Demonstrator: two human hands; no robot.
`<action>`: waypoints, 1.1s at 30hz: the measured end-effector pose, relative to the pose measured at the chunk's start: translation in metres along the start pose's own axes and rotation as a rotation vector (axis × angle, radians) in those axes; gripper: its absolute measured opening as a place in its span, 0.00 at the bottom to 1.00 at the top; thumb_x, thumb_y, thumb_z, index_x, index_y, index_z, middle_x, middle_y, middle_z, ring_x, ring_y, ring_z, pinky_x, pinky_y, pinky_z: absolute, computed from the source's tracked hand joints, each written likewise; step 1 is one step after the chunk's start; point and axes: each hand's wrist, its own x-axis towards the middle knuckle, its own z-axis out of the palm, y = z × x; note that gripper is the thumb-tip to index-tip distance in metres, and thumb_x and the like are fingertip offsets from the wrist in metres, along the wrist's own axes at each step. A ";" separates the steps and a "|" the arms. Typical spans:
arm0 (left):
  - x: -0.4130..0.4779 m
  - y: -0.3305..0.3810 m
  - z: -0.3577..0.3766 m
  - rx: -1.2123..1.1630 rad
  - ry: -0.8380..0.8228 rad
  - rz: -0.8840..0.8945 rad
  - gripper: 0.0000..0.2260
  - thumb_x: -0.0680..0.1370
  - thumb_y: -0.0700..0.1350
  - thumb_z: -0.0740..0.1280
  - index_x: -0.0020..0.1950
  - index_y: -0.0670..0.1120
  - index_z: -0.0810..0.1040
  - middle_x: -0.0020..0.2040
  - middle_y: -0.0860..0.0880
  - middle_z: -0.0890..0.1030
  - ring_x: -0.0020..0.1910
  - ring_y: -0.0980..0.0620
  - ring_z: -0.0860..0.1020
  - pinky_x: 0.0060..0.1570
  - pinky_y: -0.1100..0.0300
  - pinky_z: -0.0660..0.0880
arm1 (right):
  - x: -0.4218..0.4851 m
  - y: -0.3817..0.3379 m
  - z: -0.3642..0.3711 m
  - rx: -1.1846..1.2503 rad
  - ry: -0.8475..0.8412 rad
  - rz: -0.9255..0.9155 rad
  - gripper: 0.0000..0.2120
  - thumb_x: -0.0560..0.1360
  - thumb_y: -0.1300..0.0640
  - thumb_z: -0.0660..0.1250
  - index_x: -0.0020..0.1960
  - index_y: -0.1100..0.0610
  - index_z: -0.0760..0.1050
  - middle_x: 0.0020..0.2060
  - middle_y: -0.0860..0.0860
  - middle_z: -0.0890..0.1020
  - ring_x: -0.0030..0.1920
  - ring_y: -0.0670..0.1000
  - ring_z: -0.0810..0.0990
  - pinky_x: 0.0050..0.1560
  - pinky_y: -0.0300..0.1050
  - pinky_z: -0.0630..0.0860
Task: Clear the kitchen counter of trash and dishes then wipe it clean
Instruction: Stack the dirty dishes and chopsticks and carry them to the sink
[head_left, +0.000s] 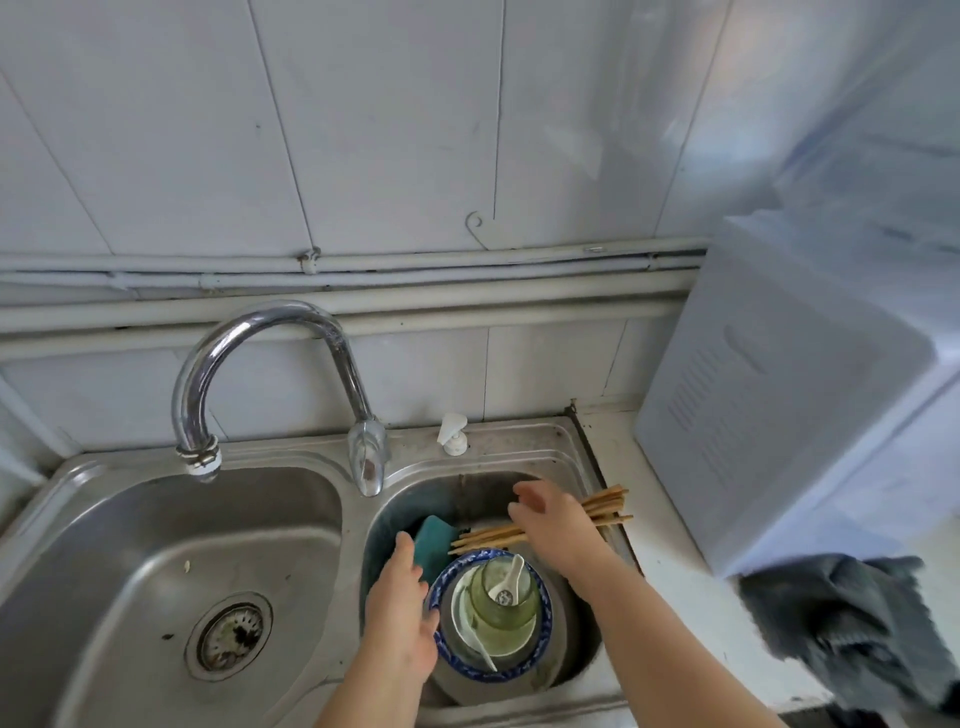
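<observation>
A stack of dishes stands in the small right sink basin (561, 462): a blue-rimmed plate (540, 644) carrying a green bowl (504, 623) with a white spoon (511, 574) in it. My left hand (402, 608) lies against the plate's left rim, fingers apart. A bundle of wooden chopsticks (605, 506) lies across the basin's right edge, and my right hand (550, 522) rests on its middle with fingers loosely spread. A teal sponge (434, 540) leans at the basin's back left, just past my left fingertips.
The large left sink basin (171, 571) holds only its drain strainer (231, 636). A chrome tap (260, 364) arches over it. A soap pump (453, 434) stands behind the small basin. A grey cloth (852, 629) lies on the right counter beside a white appliance (789, 395).
</observation>
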 end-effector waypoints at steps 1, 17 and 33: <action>-0.003 0.001 -0.003 -0.016 -0.009 -0.004 0.26 0.81 0.54 0.60 0.75 0.43 0.62 0.75 0.43 0.64 0.74 0.45 0.62 0.71 0.47 0.61 | -0.008 0.001 0.002 0.081 0.012 0.025 0.21 0.80 0.54 0.60 0.72 0.53 0.66 0.67 0.51 0.74 0.62 0.49 0.73 0.59 0.40 0.68; -0.066 -0.016 0.042 0.092 -0.389 -0.063 0.23 0.83 0.54 0.54 0.75 0.45 0.64 0.72 0.41 0.68 0.73 0.43 0.65 0.71 0.45 0.60 | -0.124 0.056 -0.071 1.232 0.556 0.213 0.08 0.80 0.60 0.61 0.55 0.61 0.77 0.44 0.55 0.82 0.45 0.54 0.80 0.48 0.47 0.76; -0.212 -0.206 0.158 0.335 -0.737 -0.193 0.22 0.83 0.54 0.52 0.75 0.46 0.63 0.75 0.42 0.64 0.75 0.45 0.62 0.71 0.48 0.58 | -0.322 0.225 -0.208 1.473 0.957 0.147 0.13 0.80 0.58 0.60 0.61 0.62 0.75 0.53 0.58 0.82 0.52 0.55 0.81 0.47 0.48 0.77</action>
